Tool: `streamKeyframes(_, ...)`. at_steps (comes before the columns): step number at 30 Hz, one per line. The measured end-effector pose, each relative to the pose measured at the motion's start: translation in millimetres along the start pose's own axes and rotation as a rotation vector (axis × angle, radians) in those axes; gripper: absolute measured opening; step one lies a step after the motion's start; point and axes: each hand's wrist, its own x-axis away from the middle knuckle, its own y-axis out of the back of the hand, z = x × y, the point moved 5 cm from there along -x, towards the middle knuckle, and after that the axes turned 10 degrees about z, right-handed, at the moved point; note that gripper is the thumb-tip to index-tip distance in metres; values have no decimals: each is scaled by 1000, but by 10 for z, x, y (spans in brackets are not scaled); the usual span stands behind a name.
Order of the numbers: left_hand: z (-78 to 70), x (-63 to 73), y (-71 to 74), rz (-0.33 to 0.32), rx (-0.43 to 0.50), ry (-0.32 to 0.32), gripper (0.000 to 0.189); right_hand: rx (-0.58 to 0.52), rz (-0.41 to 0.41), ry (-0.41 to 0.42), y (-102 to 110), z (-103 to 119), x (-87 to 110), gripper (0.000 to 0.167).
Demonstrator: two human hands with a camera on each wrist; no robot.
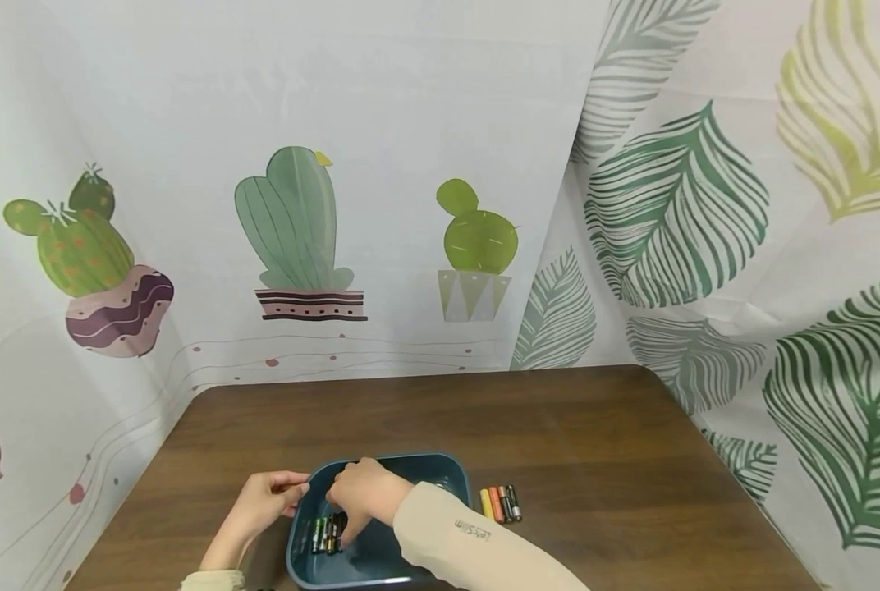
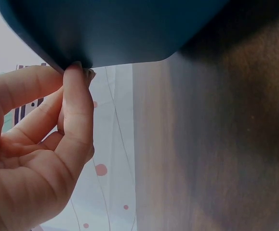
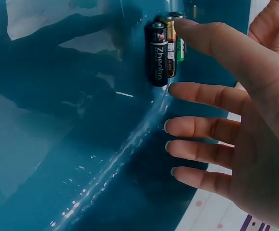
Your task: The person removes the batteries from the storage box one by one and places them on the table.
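A dark blue plastic basin lies on the table. At its left rim, my left hand pinches the edge between thumb and fingers, close up in the left wrist view. Inside the basin, against its left wall, several batteries stand side by side in a row. My right hand reaches over them with fingers spread and nearly straight. In the right wrist view, its thumb overlaps the upper ends of the batteries, and the index fingertip is right by the lower end of the black battery.
Just right of the basin, a second row of batteries, yellow, orange and dark ones, lies on the brown wooden table. A white cloth printed with cacti and leaves hangs behind the table.
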Motion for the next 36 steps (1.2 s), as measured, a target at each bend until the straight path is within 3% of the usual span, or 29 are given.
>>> streamKeyframes(25, 2, -15, -5, 8, -15, -14, 24, -41, 25, -13, -63, 42, -124, 47)
streamKeyframes(36, 3, -13, 1, 18, 2, -8, 25, 39, -3, -7, -114, 38, -136, 55)
